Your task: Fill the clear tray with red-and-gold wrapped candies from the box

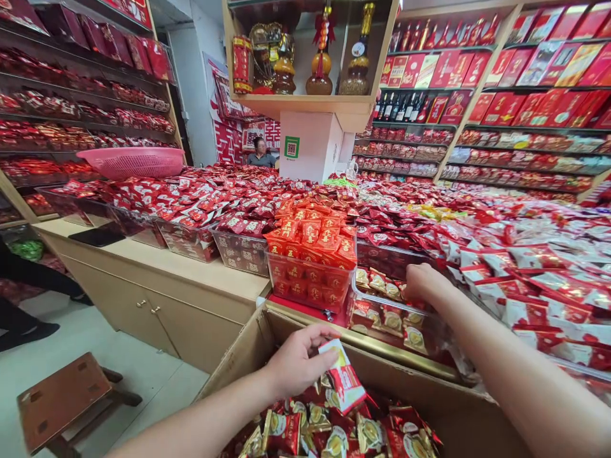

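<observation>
My left hand (305,359) is closed on a red and white candy packet (344,376), held between thumb and fingers above an open cardboard box (396,375). Inside the box lie many red and gold wrapped candies (317,416). Over a clear plastic bin (375,318), my right hand (421,283) is curled with its fingertips turned down and hidden, so what it grips cannot be made out. Similar red and gold packets (382,283) partly fill that bin. Just left of it stands a clear bin heaped with orange-red packets (310,242).
More bins of red packets (238,222) line the wooden counter (205,286), with a pink basket (133,162) on top. A wooden stool (67,397) stands at lower left, near another person's legs (33,299). A person (260,156) is at the back.
</observation>
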The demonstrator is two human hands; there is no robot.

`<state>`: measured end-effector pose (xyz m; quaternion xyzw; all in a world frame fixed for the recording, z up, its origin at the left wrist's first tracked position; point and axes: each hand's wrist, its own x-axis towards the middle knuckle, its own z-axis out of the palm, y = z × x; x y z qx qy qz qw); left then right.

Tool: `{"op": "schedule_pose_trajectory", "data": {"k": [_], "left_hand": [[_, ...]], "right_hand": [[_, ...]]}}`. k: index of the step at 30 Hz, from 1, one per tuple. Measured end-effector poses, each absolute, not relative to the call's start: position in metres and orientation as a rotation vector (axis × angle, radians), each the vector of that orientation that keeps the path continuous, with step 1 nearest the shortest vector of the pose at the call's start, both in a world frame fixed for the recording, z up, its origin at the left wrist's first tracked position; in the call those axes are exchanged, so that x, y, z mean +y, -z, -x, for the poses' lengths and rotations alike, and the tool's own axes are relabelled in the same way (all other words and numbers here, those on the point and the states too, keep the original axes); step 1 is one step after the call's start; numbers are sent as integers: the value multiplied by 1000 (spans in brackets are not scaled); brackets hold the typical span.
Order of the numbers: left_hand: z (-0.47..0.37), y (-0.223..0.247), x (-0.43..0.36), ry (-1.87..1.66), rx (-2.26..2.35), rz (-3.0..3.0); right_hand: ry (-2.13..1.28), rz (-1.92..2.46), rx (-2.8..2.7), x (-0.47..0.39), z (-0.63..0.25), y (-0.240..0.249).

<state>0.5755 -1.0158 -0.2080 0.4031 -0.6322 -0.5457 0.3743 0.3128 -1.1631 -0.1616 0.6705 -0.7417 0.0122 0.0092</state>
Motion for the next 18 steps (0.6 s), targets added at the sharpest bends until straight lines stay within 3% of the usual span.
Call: {"op": "schedule_pose_trajectory", "data": {"k": [11,18], "left_hand": [[-576,212,-1016,1368,-1647,-1040],[-576,212,-1018,1431,-1533,-976]], "right_hand": [[479,-2495,-2192,-1135,-344,151],[359,-2800,-2214,-1140,-339,157]]}}
